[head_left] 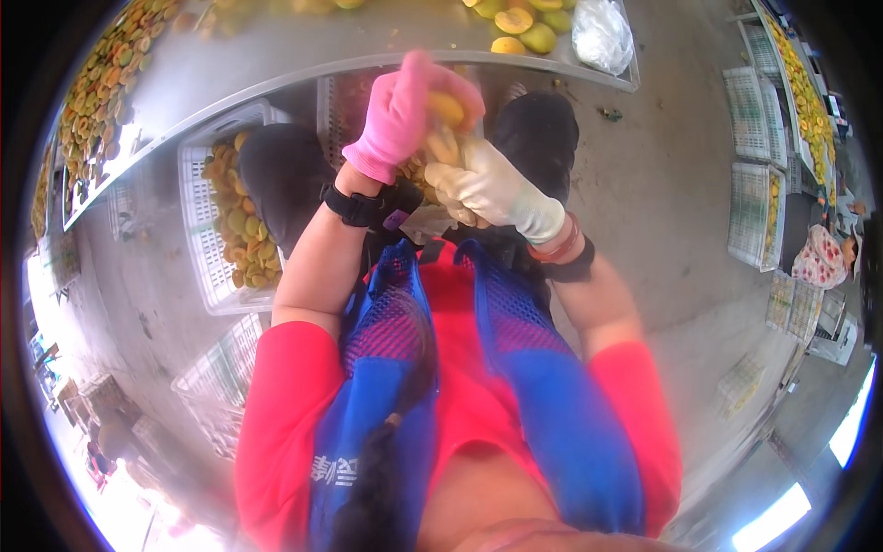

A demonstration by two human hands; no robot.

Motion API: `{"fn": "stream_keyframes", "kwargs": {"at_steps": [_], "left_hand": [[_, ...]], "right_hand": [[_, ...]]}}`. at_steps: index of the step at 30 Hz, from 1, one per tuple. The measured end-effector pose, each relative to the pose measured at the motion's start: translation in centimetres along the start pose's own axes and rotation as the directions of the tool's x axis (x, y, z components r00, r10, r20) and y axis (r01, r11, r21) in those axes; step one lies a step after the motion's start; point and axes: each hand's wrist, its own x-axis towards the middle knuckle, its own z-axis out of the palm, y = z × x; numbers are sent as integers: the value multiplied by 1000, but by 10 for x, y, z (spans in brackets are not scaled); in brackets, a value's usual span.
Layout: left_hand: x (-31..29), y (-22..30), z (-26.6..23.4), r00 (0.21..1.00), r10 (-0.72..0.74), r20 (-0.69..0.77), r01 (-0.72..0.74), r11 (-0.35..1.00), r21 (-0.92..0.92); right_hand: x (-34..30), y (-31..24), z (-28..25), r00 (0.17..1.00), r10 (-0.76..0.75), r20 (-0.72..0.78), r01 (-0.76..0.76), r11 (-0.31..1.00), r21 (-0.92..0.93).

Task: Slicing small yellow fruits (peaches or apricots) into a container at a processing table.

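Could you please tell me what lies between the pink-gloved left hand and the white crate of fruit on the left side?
In the head view, the left knee, in dark cloth, lies between the left hand and the crate.

A yellow-orange fruit (pixel 447 109), rounded but blurred, sits in the left hand (pixel 407 112), close to the right hand (pixel 480 184); whether it is cut is unclear.

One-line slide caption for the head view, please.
Pink-gloved left hand holding a yellow fruit, white-gloved right hand close beside it, white crate off to the left.
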Motion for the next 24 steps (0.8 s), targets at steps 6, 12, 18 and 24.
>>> {"fn": "stream_keyframes", "kwargs": {"at_steps": [6, 12, 18, 24], "left_hand": [[-2, 2, -5, 985, -31, 170, -12, 969, 248], [-10, 18, -25, 997, -74, 17, 74, 996, -42], [-49, 53, -160, 723, 512, -464, 388, 255, 886], [-73, 72, -219, 543, 433, -720, 784, 45, 619]], "right_hand": [[5, 14, -8, 974, 139, 176, -175, 962, 211], [11, 30, 0, 965, 94, 244, -138, 976, 170], [25, 50, 13, 957, -263, -123, 226, 941, -253], [62, 93, -6, 948, -240, -209, 64, 787, -613]]}}
